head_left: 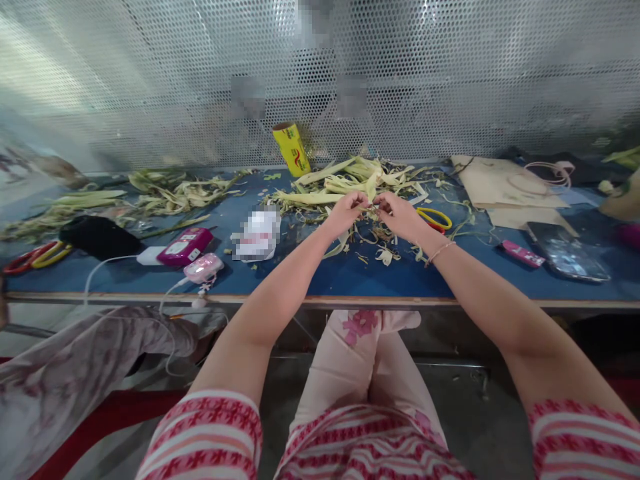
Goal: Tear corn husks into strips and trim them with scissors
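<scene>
Both of my hands meet over the blue table, at the near side of a heap of pale green corn husks (333, 181). The fingers of my left hand (349, 210) pinch a corn husk strip (371, 185) from one side. My right hand (397, 215) pinches the same piece from the other side, its fingertips close to the left ones. Part of the strip stands up above the fingers, and the rest is hidden by them. Just right of my right hand lie yellow-handled scissors (436, 219), partly covered by the wrist. Torn husk scraps (386, 255) lie below the hands.
A yellow roll (291, 148) stands behind the heap against a perforated metal panel (190, 87). Leftward are more husks (185, 190), a black pouch (100, 237), a magenta device (186, 247) and scissors (37, 257). Cardboard (500, 183), a phone (567, 250) and a pink packet (521, 254) lie rightward.
</scene>
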Tool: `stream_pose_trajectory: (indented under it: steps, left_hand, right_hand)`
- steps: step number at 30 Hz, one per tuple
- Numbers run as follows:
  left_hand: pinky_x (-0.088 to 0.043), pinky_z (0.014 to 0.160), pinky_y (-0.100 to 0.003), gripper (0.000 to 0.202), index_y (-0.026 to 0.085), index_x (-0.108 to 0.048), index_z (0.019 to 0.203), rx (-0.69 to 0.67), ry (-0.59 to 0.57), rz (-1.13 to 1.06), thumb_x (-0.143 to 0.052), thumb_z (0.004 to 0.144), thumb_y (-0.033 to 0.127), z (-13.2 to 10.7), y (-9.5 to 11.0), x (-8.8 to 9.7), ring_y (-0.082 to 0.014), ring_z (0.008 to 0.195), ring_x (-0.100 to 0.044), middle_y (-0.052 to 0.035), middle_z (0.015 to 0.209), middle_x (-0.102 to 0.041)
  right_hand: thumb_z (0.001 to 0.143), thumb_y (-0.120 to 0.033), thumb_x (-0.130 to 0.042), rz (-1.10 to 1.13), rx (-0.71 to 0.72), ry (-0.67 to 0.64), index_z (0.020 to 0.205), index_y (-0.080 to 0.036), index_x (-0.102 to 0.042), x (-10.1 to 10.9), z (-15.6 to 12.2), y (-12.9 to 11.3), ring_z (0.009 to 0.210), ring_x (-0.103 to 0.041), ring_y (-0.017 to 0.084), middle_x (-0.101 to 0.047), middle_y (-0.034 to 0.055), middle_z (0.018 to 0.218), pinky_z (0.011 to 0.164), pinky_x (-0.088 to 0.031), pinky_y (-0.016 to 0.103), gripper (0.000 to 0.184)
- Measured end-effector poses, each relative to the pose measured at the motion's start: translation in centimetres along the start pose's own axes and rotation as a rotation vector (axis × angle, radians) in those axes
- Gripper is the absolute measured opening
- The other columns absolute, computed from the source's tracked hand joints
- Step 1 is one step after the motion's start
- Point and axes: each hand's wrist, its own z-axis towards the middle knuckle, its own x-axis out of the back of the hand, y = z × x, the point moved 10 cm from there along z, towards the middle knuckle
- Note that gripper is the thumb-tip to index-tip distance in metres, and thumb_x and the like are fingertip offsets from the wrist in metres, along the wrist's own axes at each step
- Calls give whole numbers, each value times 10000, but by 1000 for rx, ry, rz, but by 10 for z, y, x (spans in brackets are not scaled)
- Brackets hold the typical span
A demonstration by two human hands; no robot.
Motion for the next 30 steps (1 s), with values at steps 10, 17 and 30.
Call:
stream_pose_trajectory:
  steps: [10, 17, 30]
  left_hand:
    - [-523, 733, -279, 136, 165, -527, 771, 18, -9, -86, -609, 874, 130, -6, 6, -7, -95, 649, -599, 20, 712, -593]
    - [-531, 744, -275, 124, 156, -541, 776, 21, -9, -97, -603, 879, 126, -6, 6, -6, -92, 662, -611, 11, 715, -623]
    - [-557, 785, -296, 106, 164, -554, 784, -9, -29, -89, -603, 877, 150, -6, 7, -7, -101, 702, -635, 7, 746, -622]
  right_hand:
    - [836, -241, -579, 12, -21, 55, 801, -187, -613, 10, 0, -5, 746, -610, 198, -698, 75, 825, 752, -471, 339, 72]
    - [848, -175, -553, 45, -33, 30, 825, -164, -655, 9, 0, -6, 762, -624, 194, -705, 73, 811, 760, -467, 327, 105]
    - [842, -153, -571, -53, -4, 45, 875, -154, -717, 11, 0, -8, 817, -652, 208, -744, 100, 906, 793, -490, 341, 149]
